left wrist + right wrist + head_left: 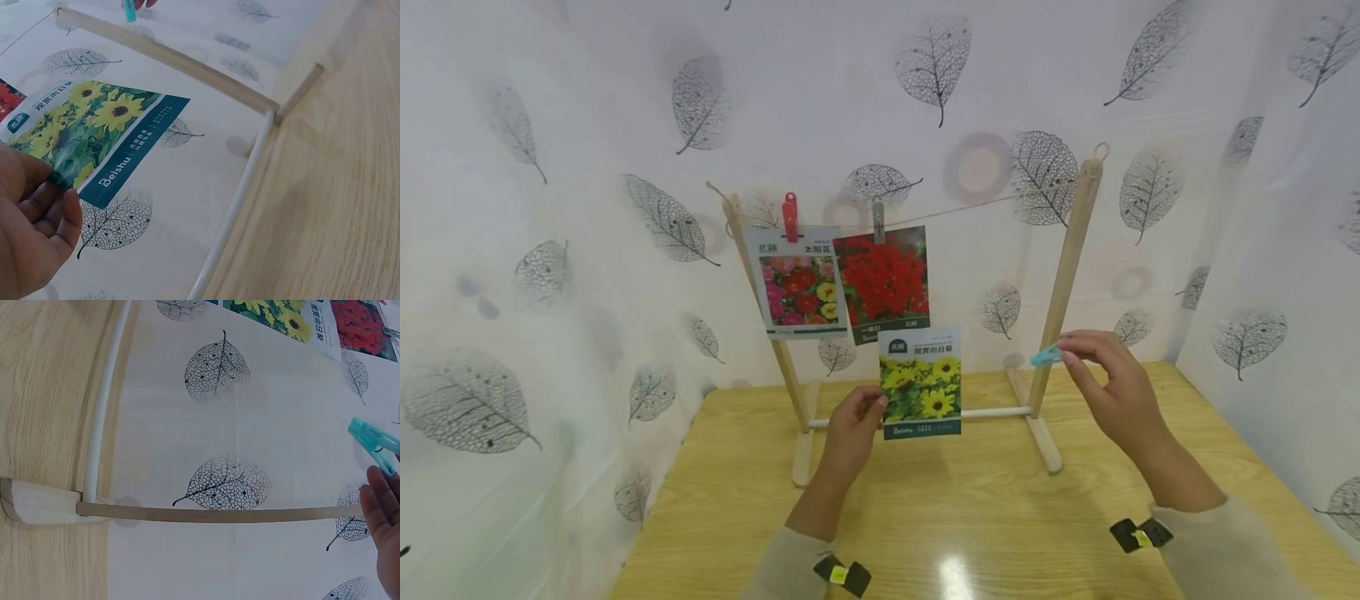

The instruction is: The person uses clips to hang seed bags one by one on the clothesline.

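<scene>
My left hand (852,425) pinches the lower left edge of a sunflower seed packet (921,383), held upright in front of the wooden stand. In the left wrist view the thumb and fingers grip the packet (94,134) near its dark green bottom band. Off to the right, my right hand (1112,392) pinches a light blue clothespin (1047,356) beside the stand's right post. The right wrist view shows this clothespin (375,439) at the fingertips. Two more packets hang from the string: one with mixed flowers (801,287) under a red clothespin (790,218), one with red flowers (883,279) under a grey clothespin (878,221).
A thin string (962,208) runs between the left post (760,300) and the right post (1071,267). A white bar (992,412) joins the posts low down. The stand rests on a wood-grain table (985,517), with a leaf-print curtain (850,83) behind.
</scene>
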Motion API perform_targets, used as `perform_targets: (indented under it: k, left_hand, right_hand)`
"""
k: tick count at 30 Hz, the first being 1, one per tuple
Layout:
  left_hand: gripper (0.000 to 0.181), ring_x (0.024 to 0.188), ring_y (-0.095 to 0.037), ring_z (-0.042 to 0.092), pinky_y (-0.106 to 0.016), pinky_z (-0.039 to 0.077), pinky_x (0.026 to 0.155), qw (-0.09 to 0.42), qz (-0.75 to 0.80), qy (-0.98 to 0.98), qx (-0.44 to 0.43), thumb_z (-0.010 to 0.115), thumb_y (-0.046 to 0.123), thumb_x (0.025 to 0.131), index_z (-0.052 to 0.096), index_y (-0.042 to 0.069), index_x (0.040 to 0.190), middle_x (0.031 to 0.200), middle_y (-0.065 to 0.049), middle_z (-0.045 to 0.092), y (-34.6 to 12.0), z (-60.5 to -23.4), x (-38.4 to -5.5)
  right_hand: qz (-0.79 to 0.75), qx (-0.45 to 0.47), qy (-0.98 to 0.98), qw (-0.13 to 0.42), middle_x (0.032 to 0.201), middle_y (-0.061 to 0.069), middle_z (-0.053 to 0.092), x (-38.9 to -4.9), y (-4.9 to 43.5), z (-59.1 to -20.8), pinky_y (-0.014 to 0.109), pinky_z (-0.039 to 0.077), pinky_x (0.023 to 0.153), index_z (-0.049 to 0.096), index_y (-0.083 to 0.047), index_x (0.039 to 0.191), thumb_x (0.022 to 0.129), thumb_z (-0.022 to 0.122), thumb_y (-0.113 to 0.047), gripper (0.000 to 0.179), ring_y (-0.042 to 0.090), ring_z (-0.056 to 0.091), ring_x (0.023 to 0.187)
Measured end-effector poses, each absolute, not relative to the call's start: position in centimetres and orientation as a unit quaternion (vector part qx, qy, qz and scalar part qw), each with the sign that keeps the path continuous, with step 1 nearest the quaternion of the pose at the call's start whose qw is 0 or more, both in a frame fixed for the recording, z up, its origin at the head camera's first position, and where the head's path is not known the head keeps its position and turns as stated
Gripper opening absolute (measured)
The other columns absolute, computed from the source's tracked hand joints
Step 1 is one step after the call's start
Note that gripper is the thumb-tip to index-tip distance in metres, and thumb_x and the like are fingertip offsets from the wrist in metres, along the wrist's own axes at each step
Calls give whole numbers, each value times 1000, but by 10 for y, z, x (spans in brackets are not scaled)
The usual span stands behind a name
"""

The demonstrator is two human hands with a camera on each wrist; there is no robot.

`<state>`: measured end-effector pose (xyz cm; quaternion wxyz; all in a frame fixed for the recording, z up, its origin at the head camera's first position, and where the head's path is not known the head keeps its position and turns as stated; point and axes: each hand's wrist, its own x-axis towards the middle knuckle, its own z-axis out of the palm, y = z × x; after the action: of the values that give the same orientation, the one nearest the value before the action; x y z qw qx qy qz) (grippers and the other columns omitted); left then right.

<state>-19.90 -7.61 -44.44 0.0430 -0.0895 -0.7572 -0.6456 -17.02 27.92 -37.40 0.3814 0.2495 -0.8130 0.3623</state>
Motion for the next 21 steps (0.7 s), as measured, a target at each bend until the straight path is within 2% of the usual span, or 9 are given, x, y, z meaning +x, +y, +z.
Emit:
perform_targets:
  k: [2,9,15,18,21]
  left_hand:
    - [23,87,-17,62,-23,55,73,43,-648,-755,-90,60,21,103,65,6,118,107,-15,68,-76,-444,-199]
    - [22,86,-18,62,-31,58,75,49,-652,-752,-88,62,21,102,66,6,118,106,-15,69,-74,-441,-196]
    - [23,89,-26,63,-23,54,70,51,-655,-748,-95,62,22,102,66,7,119,107,-15,69,-73,-439,-197]
    - [23,89,-24,64,-22,54,71,54,-649,-753,-99,61,22,102,66,8,119,107,-14,69,-72,-439,-198]
    - [22,88,-19,63,-27,57,73,54,-644,-757,-99,60,24,103,66,9,119,107,-12,69,-72,-437,-199]
  right_hand:
    - [358,250,-814,382,121,17,64,-171,280,-371,3,39,99,67,1,117,93,63,9,26,-13,50,116]
    - [346,259,-813,391,120,16,65,-173,280,-360,4,38,100,67,0,118,93,64,7,26,-12,50,118]
    - [343,260,-814,390,120,17,65,-176,281,-351,5,38,100,67,2,117,93,65,7,25,-11,50,119]
    - [344,261,-815,387,120,19,65,-177,283,-347,7,38,102,66,3,117,92,64,8,25,-10,50,120]
    - [340,266,-813,391,119,20,65,-179,283,-343,8,39,103,66,4,116,92,64,9,25,-9,51,121]
